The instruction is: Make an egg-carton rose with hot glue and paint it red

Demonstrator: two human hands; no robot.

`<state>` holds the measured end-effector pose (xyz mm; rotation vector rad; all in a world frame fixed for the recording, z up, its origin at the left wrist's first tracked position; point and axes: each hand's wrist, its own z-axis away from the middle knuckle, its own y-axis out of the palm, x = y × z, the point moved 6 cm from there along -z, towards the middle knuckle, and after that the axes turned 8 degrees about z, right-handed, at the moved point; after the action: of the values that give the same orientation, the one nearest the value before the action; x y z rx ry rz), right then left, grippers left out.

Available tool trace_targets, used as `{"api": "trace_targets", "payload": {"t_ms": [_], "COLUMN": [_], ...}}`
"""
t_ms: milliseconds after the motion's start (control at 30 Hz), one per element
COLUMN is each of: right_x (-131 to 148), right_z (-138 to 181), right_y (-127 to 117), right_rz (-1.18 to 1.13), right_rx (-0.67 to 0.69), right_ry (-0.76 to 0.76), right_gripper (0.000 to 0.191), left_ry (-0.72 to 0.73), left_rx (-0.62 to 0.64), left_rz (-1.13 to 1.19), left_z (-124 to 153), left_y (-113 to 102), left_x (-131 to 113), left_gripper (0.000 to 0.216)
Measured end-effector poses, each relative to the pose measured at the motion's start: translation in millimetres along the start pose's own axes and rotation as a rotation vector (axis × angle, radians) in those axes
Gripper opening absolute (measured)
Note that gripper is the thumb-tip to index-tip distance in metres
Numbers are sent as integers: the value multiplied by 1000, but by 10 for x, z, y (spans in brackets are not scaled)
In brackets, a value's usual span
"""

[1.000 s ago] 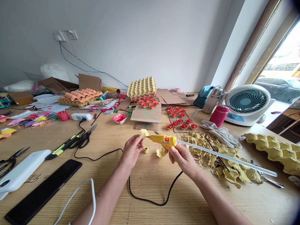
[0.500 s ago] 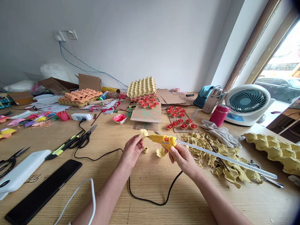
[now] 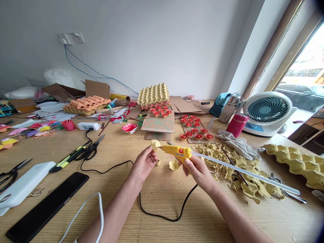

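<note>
Between the fingertips of my left hand (image 3: 144, 163) is a yellow egg-carton cup (image 3: 155, 145), rounded side up. My right hand (image 3: 198, 170) grips a yellow hot glue gun (image 3: 176, 151), its nozzle at the cup's right side; whether it touches I cannot tell. A long translucent glue stick (image 3: 243, 170) juts from the gun's back. On the table below lie a petal-edged yellow carton cup (image 3: 174, 164) and a small yellow carton piece (image 3: 158, 162), partly hidden by my left fingers. The gun's black cord (image 3: 172, 220) loops across the table.
Torn yellow carton scraps (image 3: 227, 165) and an egg tray (image 3: 296, 162) lie at right. Red paper roses (image 3: 198, 136) sit on cardboard behind. Black scissors (image 3: 89, 150), a utility knife (image 3: 68, 158), a power bank (image 3: 27, 184) and a black phone-like slab (image 3: 48, 206) are at left.
My left fingers and the cup have shifted very slightly, now covering more of the small carton piece below. The glue gun stays at the cup's side.
</note>
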<state>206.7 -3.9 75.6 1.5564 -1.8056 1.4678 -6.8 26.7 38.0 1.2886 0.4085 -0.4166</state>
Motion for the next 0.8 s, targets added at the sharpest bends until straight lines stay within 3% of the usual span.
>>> {"api": "trace_targets", "payload": {"t_ms": [800], "right_x": [20], "right_z": [2], "right_y": [-36], "right_rz": [4], "right_rx": [-28], "right_ry": [-2], "right_gripper": [55], "left_ry": [-56], "left_rx": [4], "left_rz": [43], "left_z": [23], "left_y": [39], "left_x": [27], "left_gripper": [10]}}
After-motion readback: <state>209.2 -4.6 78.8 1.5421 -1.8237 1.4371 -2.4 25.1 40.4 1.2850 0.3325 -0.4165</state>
